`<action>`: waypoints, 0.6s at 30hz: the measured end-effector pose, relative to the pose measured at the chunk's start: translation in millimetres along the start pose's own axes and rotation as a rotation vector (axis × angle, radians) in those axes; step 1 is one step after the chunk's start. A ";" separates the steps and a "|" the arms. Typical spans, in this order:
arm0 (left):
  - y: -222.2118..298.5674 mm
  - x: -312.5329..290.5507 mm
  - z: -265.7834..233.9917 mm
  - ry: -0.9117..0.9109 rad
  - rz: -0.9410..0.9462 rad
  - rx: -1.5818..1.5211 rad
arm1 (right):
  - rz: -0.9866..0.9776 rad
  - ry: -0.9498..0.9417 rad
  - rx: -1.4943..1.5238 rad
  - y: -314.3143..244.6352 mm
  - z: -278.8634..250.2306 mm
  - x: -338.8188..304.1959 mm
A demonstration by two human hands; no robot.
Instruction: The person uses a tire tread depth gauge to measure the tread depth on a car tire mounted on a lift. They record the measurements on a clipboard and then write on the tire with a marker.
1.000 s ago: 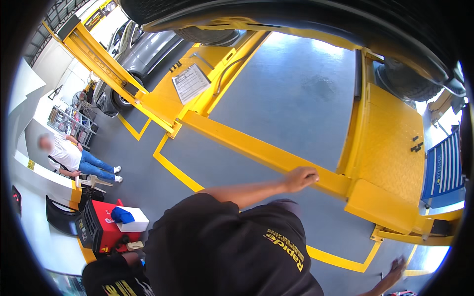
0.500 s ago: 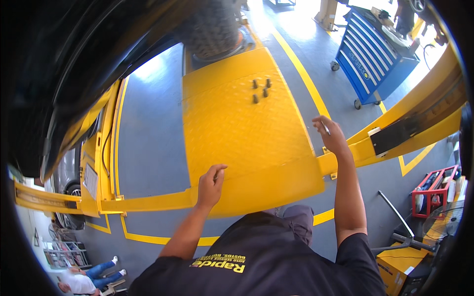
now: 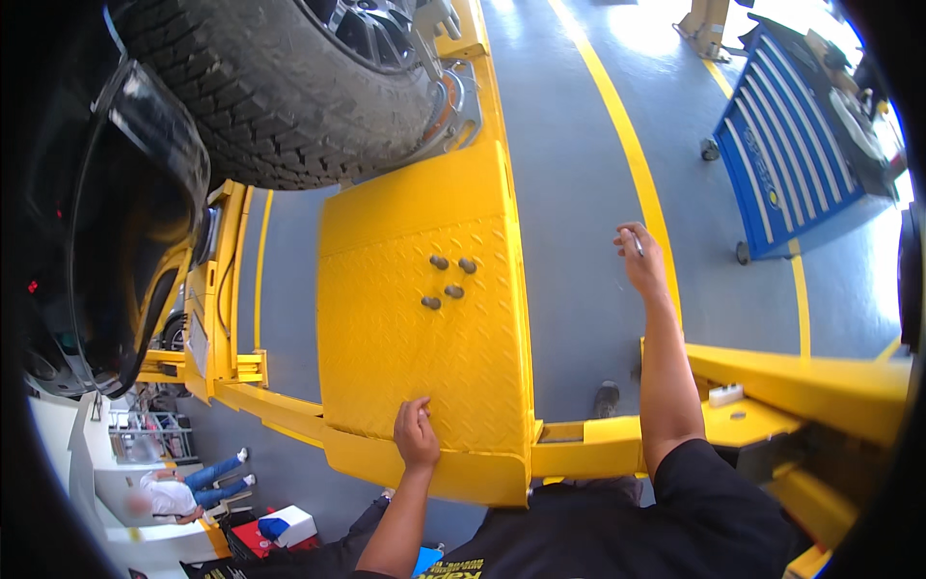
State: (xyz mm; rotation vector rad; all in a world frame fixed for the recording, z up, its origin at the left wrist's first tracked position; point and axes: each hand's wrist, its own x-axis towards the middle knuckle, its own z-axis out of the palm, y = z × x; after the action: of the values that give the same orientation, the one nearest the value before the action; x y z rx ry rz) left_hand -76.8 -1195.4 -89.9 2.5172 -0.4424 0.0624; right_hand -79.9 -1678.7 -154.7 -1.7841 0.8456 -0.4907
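Observation:
My left hand (image 3: 417, 434) hovers over the near end of a yellow diamond-plate ramp (image 3: 415, 362), its fingers curled together; whatever may be inside them is hidden. Out to the right, above the floor, my right hand (image 3: 640, 259) has a slim silvery pen-like object (image 3: 638, 247) between its closed fingers. Several small dark stubby pieces (image 3: 453, 291), resembling wheel nuts, lie loose on the ramp beyond my left hand. A large treaded tyre (image 3: 289, 106) stands at the ramp's far end, with a metal clamp (image 3: 439, 27) at its wheel rim.
A blue wheeled tool cabinet (image 3: 796, 145) stands at the far right. Yellow lift beams (image 3: 588, 446) cross beside me on both sides. The dark vehicle body (image 3: 135, 212) fills the left. Farther back at lower left, a person (image 3: 178, 494) sits near a red-and-white box (image 3: 285, 531).
My view has shifted right and forward, bringing the tyre and wheel closer. Both hands stay in similar poses, the right still with the slim object. The dark pieces remain on the ramp.

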 end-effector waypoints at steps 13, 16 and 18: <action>8.6 7.1 2.5 -0.044 -0.085 0.195 | -0.740 -0.318 -0.044 -105.6 174.3 89.4; 9.8 9.8 5.6 -0.065 -0.094 0.239 | -0.731 -0.351 0.089 -95.4 173.4 98.5; 11.2 10.4 7.0 -0.073 -0.098 0.264 | -0.735 -0.345 0.149 -91.1 173.2 102.0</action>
State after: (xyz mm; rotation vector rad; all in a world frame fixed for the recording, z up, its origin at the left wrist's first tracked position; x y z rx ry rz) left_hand -71.0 -1211.2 -88.2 2.8050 -0.3585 -0.0101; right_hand 133.9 -1625.8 -139.5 -1.9310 -0.1091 -0.6620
